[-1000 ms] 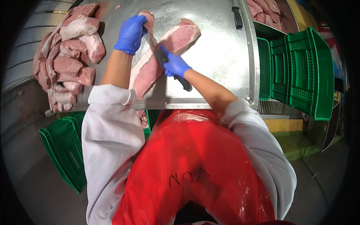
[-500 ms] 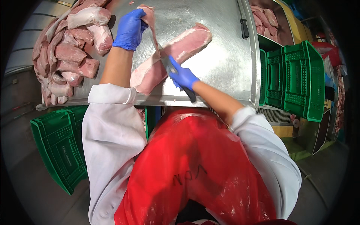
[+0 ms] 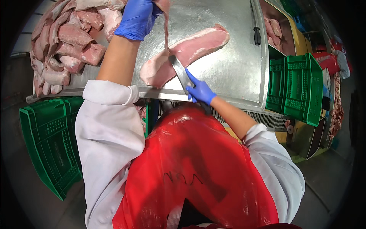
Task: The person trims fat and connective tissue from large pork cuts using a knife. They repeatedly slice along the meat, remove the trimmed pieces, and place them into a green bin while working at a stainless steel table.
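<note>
A long slab of pink meat [image 3: 200, 45] with pale fat along its edge lies slantwise on the metal table [image 3: 225, 70]. My left hand [image 3: 138, 20], in a blue glove, is closed at the far edge of the picture on a thin strip of meat [image 3: 166, 23]. That strip hangs down to the slab and still joins it near the middle. In its own blue glove, my right hand [image 3: 201, 91] grips a knife [image 3: 180, 73]. The blade's tip touches the slab where the strip meets it; the handle is mostly hidden by my fingers.
Many cuts of meat [image 3: 74, 36] are piled on the table's left. A second knife with a black handle [image 3: 257, 37] lies by the right rim. Green crates [image 3: 295, 86] stand at the right, another green crate [image 3: 53, 145] at the lower left. A metal bin [image 3: 288, 28] holds more meat.
My left hand has moved farther away, drawing the strip up taut. My right hand and the knife have come nearer to me and slightly right. The view has shifted a little.
</note>
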The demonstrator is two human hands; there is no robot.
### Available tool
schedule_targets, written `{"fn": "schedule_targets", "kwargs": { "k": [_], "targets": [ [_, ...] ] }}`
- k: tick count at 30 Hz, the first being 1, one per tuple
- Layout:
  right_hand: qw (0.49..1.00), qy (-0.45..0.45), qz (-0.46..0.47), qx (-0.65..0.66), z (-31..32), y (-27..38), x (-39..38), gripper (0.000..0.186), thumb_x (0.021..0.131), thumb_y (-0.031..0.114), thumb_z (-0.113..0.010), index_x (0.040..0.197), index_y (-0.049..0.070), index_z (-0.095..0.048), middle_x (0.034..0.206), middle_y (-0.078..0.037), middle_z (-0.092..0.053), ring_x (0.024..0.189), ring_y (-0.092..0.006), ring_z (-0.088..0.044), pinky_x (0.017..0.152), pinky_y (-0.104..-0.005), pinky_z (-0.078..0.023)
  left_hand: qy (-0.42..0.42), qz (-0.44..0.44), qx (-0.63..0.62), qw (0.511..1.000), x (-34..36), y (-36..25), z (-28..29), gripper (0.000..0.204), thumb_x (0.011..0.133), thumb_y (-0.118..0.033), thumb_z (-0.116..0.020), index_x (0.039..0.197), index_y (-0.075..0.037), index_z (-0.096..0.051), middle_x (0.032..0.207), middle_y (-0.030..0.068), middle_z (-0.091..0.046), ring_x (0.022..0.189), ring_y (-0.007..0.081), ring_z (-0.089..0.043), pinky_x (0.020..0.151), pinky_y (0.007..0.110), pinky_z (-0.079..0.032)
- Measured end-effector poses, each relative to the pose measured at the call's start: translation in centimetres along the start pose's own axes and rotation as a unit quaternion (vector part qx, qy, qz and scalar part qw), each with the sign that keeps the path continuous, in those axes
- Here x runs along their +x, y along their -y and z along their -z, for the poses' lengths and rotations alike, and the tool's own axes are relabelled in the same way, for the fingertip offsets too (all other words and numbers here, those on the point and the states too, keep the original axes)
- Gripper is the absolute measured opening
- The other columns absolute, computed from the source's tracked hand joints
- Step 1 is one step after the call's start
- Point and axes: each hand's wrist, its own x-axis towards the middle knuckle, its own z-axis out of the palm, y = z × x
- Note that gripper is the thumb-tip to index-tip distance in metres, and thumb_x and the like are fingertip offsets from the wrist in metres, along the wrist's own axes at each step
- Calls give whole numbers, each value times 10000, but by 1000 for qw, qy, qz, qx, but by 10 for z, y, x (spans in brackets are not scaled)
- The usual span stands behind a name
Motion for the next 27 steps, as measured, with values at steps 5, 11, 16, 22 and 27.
{"fn": "schedule_targets", "kwargs": {
  "k": [5, 11, 16, 22, 27],
  "targets": [
    [998, -52, 6, -25, -2, 55, 93, 757, 939, 116, -490, 1601, 224, -138, 746, -167, -662, 538, -226, -649, 506, -368, -569, 87, -36, 20, 995, -17, -13, -21, 186, 926, -74, -470, 822, -37, -620, 769, 27, -601, 689, 129, -550, 639, 235, -435],
    [999, 13, -9, -43, -27, 15, 12, 742, 971, 147, -476, 1608, 254, -111, 775, -125, -681, 560, -201, -657, 617, -326, -578, -64, -43, -94, 993, -31, -52, 7, 138, 944, -84, -507, 990, -26, -624, 891, 65, -671, 807, 156, -660, 731, 267, -555],
    [999, -6, -3, -34, -28, 64, 97, 740, 970, 221, -498, 1608, 265, -124, 721, -109, -671, 617, -207, -672, 670, -354, -563, -53, -53, -65, 995, -41, -58, 4, 134, 961, -104, -510, 976, -41, -627, 876, 55, -669, 804, 161, -670, 711, 280, -567],
    [997, 50, 7, -52, -51, 10, 3, 720, 976, 215, -480, 1607, 268, -137, 776, -106, -692, 563, -175, -662, 645, -343, -594, -62, -43, -127, 989, -57, -96, 29, 158, 988, -143, -488, 988, -54, -619, 867, 59, -675, 794, 166, -675, 705, 286, -575],
    [986, 11, 81, -147, -56, 52, 99, 707, 979, 260, -495, 1595, 173, -161, 685, -181, -660, 534, -290, -658, 602, -404, -560, -50, -49, -119, 990, -76, -110, 8, 207, 1007, -182, -463, 1041, -35, -605, 899, 75, -685, 805, 184, -685, 735, 300, -587]
  ]
}}
